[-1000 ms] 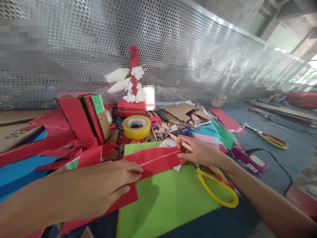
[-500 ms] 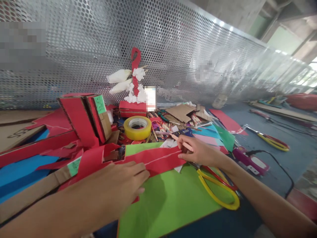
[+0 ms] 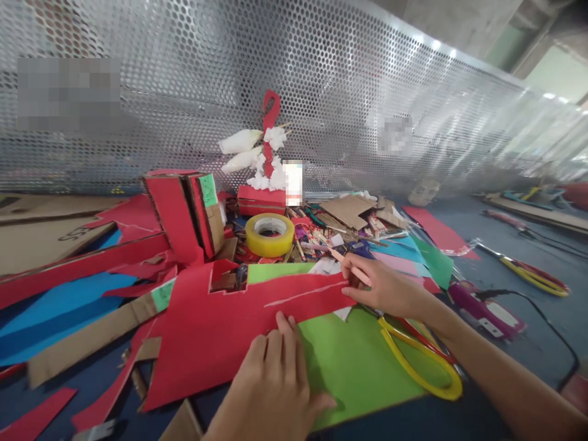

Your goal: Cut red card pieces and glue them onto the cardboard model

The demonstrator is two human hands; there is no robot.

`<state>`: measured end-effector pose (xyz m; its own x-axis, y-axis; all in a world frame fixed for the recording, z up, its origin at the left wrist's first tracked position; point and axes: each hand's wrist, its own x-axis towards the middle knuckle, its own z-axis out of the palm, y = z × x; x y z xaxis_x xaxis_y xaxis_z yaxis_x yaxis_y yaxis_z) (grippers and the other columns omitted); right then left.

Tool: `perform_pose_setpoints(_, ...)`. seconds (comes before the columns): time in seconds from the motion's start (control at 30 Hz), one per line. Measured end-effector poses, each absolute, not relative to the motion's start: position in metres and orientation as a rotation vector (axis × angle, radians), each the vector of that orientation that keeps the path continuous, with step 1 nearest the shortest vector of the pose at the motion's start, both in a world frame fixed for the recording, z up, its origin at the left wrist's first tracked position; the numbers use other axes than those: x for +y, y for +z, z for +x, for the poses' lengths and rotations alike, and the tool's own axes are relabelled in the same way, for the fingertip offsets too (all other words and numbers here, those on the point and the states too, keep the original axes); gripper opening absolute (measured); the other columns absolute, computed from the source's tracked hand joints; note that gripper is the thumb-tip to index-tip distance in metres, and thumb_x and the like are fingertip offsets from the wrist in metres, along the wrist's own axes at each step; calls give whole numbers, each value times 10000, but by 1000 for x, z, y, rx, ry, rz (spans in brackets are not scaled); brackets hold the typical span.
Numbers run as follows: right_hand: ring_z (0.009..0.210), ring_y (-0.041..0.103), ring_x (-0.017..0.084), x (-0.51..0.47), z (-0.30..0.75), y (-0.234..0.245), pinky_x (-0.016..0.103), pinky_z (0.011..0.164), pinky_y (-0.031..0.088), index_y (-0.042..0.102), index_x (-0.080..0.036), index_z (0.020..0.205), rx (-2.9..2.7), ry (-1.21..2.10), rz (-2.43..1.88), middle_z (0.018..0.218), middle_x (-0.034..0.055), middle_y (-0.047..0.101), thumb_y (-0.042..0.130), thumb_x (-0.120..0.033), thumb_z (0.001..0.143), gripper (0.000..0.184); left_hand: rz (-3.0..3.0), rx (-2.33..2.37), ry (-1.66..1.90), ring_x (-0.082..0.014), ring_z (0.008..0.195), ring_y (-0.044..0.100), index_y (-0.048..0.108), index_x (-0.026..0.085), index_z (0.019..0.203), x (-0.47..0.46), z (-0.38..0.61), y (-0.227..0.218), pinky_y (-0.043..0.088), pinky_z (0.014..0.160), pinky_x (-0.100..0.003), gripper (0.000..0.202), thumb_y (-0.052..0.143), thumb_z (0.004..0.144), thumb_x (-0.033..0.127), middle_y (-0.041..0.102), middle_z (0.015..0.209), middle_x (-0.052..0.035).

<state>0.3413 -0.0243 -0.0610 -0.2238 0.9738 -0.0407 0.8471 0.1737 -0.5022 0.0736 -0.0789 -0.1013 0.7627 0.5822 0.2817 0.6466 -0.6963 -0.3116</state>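
While the right hand [image 3: 380, 286] is pinching a pen [image 3: 339, 255], the ungripping left hand [image 3: 272, 384] is pressing red card [image 3: 197, 334]. It's looking bendable, favouring edges.

From here I see plain red card [image 3: 197, 337] under my left hand [image 3: 275, 376], lime-green card [image 3: 362, 361] between my hands, a pale peach pen [image 3: 337, 255] in my right hand [image 3: 379, 285], yellow tape [image 3: 270, 246] beyond them, and silver, dot-patterned mesh [image 3: 331, 104] farthest.

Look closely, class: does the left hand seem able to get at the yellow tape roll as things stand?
Probably yes: the left hand rests on the red sheet, apparently gripping nothing, and the yellow tape roll lies beyond it with nothing on top.
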Motion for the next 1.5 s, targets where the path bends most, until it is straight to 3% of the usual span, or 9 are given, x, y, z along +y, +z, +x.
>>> perform_pose_setpoints(0.17,601,495,145,-29,340,-55,256,564,329,550,-235,959,-2102,385,-1756,671,-46,533,639,-279,887,123,-2560,-1051,-102,-229,675,644,708,65,1280,-88,79,-95,446,558,-336,878,419,888,796,608,1357,-312)
perform_pose_setpoints(0.23,625,536,151,-31,338,-49,266,578,378,568,-238,981,-2008,344,-1657,727,-20,594,627,-301,919,106,-2567,-1096,-87,-215,627,628,702,75,1291,-91,81,-92,427,523,-325,906,406,872,821,603,1361,-315)
perform_pose_setpoints(0.4,697,640,161,-28,308,-37,285,613,489,614,-227,1110,-1874,815,-1182,841,48,697,500,-381,1035,205,-2599,-1180,-78,-200,594,613,656,86,1352,-93,86,-89,404,507,-319,926,382,873,829,582,1365,-348)
perform_pose_setpoints(0.53,597,598,128,-13,273,-43,271,577,495,673,-187,1056,-1765,1105,-1019,747,30,672,503,-482,1029,341,-2618,-1186,-54,-203,602,627,685,100,1318,-93,86,-89,406,517,-317,871,375,900,799,600,1338,-350)
perform_pose_setpoints(0.63,606,607,126,-1,254,-55,258,587,490,628,-180,935,-1744,1257,-1052,693,12,663,570,-519,988,347,-2622,-1171,-59,-208,589,634,707,101,1288,-92,85,-89,391,502,-307,894,324,904,811,621,1317,-338)
perform_pose_setpoints(0.8,579,623,121,4,244,-74,250,573,496,522,-206,898,-1752,1373,-1145,704,-9,679,631,-503,954,322,-2635,-1148,-18,-194,606,602,690,81,1308,-92,83,-91,379,525,-295,905,401,873,820,627,1275,-365)
perform_pose_setpoints(1.0,725,678,140,-3,244,-75,242,615,508,655,-197,950,-1936,1243,-1177,935,37,740,632,-394,960,199,-2593,-1148,-6,-177,587,576,616,72,1394,-92,83,-92,386,526,-301,803,488,922,708,616,1293,-365)
perform_pose_setpoints(1.27,741,654,143,-5,242,-73,246,635,482,712,-200,950,-2058,1055,-1205,907,21,749,615,-287,946,130,-2577,-1149,-4,-167,570,560,596,68,1413,-93,83,-92,388,531,-306,778,505,932,673,598,1327,-364)
perform_pose_setpoints(1.5,812,689,165,-6,244,-74,257,685,506,720,-198,926,-2050,1128,-1176,940,24,769,607,-274,953,139,-2586,-1144,26,-174,567,570,595,60,1411,-93,83,-89,387,520,-305,789,486,937,681,597,1314,-375)
